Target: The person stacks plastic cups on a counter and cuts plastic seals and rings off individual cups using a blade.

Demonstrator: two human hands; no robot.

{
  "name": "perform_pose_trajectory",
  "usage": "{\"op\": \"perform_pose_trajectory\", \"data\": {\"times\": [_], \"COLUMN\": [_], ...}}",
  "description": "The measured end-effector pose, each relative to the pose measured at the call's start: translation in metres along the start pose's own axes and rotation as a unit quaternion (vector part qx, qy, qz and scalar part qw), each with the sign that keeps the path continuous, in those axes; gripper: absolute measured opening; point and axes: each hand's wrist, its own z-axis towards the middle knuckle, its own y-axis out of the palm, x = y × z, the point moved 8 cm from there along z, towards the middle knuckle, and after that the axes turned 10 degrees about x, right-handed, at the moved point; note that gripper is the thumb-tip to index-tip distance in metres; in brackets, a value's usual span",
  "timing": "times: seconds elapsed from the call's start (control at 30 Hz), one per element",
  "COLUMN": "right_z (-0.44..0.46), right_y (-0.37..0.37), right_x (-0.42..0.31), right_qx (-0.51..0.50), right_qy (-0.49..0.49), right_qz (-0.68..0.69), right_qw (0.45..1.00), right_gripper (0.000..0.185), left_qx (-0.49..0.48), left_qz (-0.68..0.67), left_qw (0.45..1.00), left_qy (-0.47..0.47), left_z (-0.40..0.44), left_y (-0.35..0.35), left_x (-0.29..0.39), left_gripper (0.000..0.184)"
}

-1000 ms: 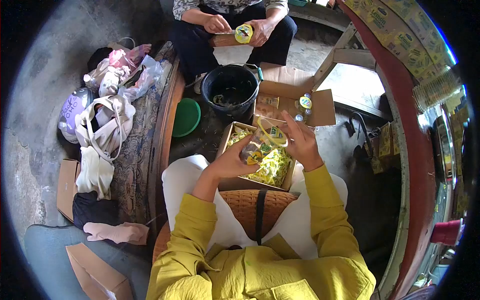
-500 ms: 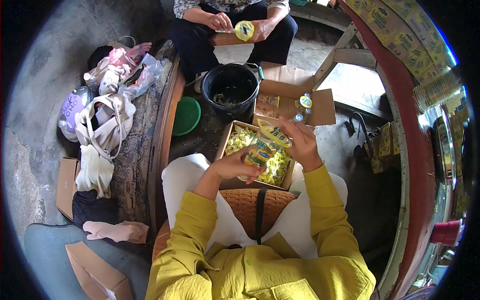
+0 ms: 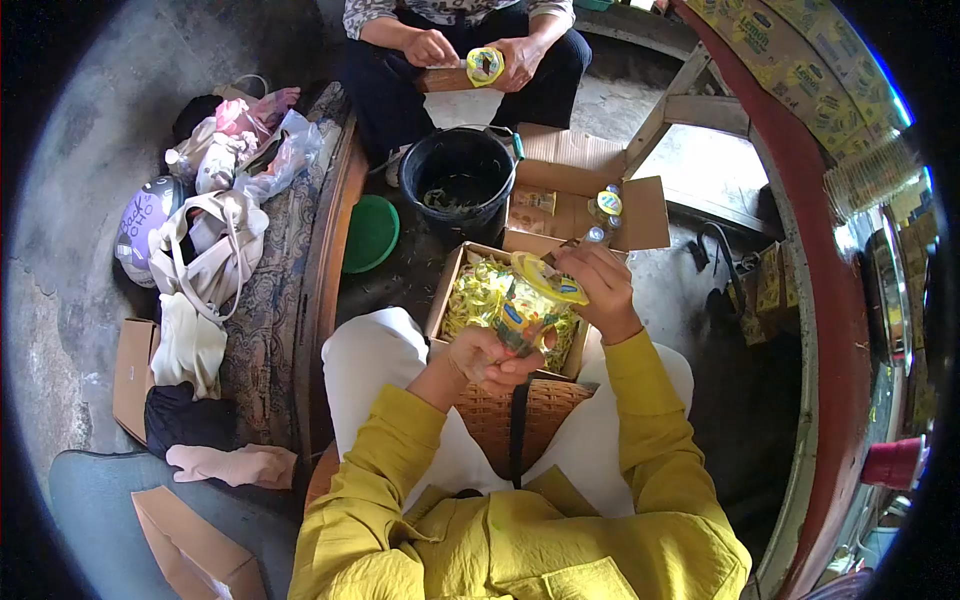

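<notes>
A clear plastic cup (image 3: 522,312) with a printed label and a yellow rim is tilted above a cardboard box (image 3: 440,305) of yellow-green shreds (image 3: 478,292). Wrapped round the cup's lower part is my left hand (image 3: 492,358). My right hand (image 3: 602,285) is at the yellow rim on the cup's right side, its fingers pressed together; whether they grip the rim or a small dark thing beside it is hard to tell.
Beyond the box stand a black bucket (image 3: 458,180) and an open carton (image 3: 575,190) with cups. A green lid (image 3: 372,234) lies left. Opposite, a person's hands (image 3: 517,62) hold another cup (image 3: 485,66). Bags (image 3: 210,240) lie far left; a red-edged shelf is at right.
The cup has turned and come slightly nearer to me. My left hand has shifted lower round it, with its palm turned up more. My right hand stays by the rim.
</notes>
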Motion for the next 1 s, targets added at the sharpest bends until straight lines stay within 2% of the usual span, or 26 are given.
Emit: {"op": "perform_pose_trajectory", "data": {"times": [0.07, 0.17, 0.27, 0.4, 0.5, 0.6, 0.7, 0.73, 0.83, 0.93, 1.0], "right_z": [0.002, 0.002, 0.001, 0.002, -0.006, -0.006, -0.04, -0.05, -0.098, -0.129, -0.137], "right_y": [-0.001, -0.003, -0.01, -0.026, -0.031, -0.022, 0.022, 0.031, 0.062, 0.084, 0.083], "right_x": [-0.001, 0.0, 0.008, 0.024, 0.043, 0.051, 0.075, 0.074, 0.075, 0.075, 0.08], "right_qx": [0.006, 0.032, 0.091, 0.14, 0.128, 0.045, -0.211, -0.25, -0.404, -0.439, -0.461], "right_qy": [-0.004, 0.014, 0.053, 0.088, 0.148, 0.166, 0.29, 0.264, 0.229, 0.154, 0.198], "right_qz": [-0.006, -0.007, 0.001, -0.038, -0.048, -0.061, -0.023, -0.1, -0.22, -0.221, -0.24], "right_qw": [1.0, 0.999, 0.994, 0.986, 0.98, 0.983, 0.933, 0.926, 0.858, 0.857, 0.831], "right_gripper": [0.029, 0.025, 0.02, 0.02, 0.021, 0.02, 0.018, 0.011, 0.011, 0.01, 0.008], "left_qx": [-0.061, -0.065, -0.007, 0.052, 0.077, 0.142, 0.108, 0.125, 0.134, 0.261, 0.337], "left_qz": [-0.046, -0.048, -0.028, 0.065, 0.186, 0.311, 0.371, 0.38, 0.369, 0.381, 0.48], "left_qw": [0.997, 0.997, 0.999, 0.997, 0.979, 0.936, 0.914, 0.907, 0.906, 0.842, 0.726], "left_qy": [-0.01, -0.005, 0.014, 0.009, 0.03, 0.082, 0.128, 0.131, 0.159, 0.281, 0.359], "left_z": [0.002, 0.003, 0.002, -0.002, -0.007, -0.024, -0.038, -0.042, -0.043, -0.052, -0.063], "left_y": [0.008, 0.009, 0.001, -0.008, -0.004, 0.004, 0.012, 0.013, 0.026, 0.015, 0.015], "left_x": [-0.005, -0.003, 0.002, 0.007, 0.021, 0.042, 0.058, 0.062, 0.064, 0.083, 0.097], "left_gripper": [0.056, 0.059, 0.06, 0.064, 0.068, 0.074, 0.08, 0.084, 0.083, 0.078, 0.075]}}
